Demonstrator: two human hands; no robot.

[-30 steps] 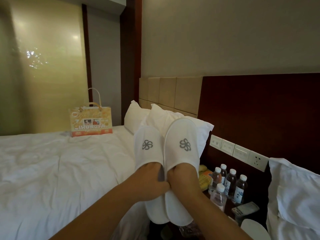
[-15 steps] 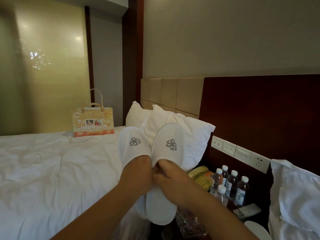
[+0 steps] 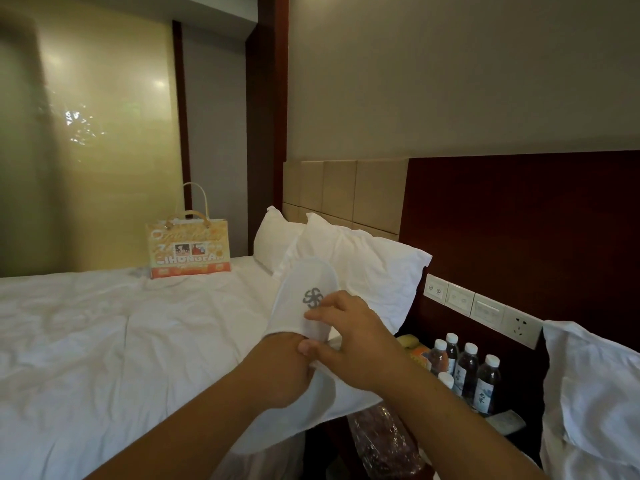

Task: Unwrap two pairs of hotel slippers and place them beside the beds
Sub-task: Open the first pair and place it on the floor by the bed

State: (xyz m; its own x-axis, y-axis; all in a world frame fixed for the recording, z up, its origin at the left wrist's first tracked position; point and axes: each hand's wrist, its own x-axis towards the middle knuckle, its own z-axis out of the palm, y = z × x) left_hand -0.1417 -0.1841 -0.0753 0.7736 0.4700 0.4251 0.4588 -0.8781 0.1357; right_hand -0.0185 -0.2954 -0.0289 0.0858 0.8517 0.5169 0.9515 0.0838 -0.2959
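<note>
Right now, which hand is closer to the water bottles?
Right. The right hand pinches the slippers on the side toward the water bottles; the left hand grips them farther off, toward the bed.

Slippers no longer side by side, now overlapped, right hand moved across the top one

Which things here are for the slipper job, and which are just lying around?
For the job: slippers, left hand, right hand, plastic wrapper, bed.

Just lying about: gift bag, water bottles, pillows, wall switches.
</note>
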